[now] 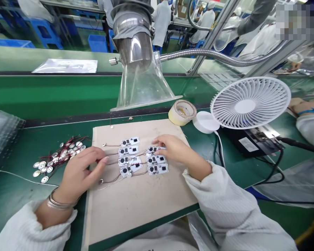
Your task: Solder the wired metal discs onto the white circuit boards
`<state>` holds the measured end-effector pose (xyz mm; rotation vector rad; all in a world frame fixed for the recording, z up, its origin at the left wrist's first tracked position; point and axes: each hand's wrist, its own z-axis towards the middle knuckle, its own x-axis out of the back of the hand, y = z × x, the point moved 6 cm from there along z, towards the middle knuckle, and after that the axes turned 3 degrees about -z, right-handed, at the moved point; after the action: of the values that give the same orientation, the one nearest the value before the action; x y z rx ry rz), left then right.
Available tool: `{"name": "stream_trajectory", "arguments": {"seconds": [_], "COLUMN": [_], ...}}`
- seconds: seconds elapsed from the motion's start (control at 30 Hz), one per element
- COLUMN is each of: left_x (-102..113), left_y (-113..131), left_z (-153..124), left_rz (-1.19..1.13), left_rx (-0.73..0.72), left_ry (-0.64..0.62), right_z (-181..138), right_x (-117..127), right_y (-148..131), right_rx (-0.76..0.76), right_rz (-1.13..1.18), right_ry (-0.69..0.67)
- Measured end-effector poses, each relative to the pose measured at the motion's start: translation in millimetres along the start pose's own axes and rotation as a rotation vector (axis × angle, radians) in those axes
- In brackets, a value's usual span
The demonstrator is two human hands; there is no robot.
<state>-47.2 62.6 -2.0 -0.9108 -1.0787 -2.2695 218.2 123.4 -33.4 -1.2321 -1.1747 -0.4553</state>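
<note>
My left hand (pixel 83 169) is at the left of the board rows, thumb and index fingertip close together. Thin wires run toward them; whatever they pinch is hidden. My right hand (pixel 174 149) has its thumb and fingers around the top circuit board (pixel 151 150) of the right column. Below that lie more white boards, including a lower one (pixel 157 169). The left column holds several wired boards, such as the top one (pixel 130 142). A small round disc (pixel 101 181) on wires lies near my left thumb.
A pile of wired discs (pixel 65 153) lies left of the beige mat (pixel 136 216). Behind the mat are a tape roll (pixel 182 112) and a clear extraction hood (pixel 143 87). A white fan (pixel 251 103) stands at right beside a black box (pixel 247 143). Other people work farther back.
</note>
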Motion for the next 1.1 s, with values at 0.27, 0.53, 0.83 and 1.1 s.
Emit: {"name": "stream_trajectory", "arguments": {"seconds": [0.27,0.53,0.83,1.1], "left_x": [-3.3,-7.3,-8.6,-20.2], "left_y": [-1.6,-5.3,-7.7,-20.5], "left_z": [1.1,-0.2,-0.8,-3.9], "left_rz": [0.013,-0.037,-0.145,-0.261], "left_rx": [0.009,0.024,0.098,0.236], "left_ry": [-0.022,-0.043,-0.042,-0.023], "right_z": [-11.0,-20.0,-43.1,-46.3], "right_x": [2.8,-6.1,-11.0,-36.9], "right_y": [-4.6,-16.6,-26.1,-17.0], "right_rx": [-0.032,0.019,0.083,0.118], "right_rz": [0.061,-0.064,-0.051,-0.018], "right_ry": [-0.137,-0.280,-0.478,-0.350]}}
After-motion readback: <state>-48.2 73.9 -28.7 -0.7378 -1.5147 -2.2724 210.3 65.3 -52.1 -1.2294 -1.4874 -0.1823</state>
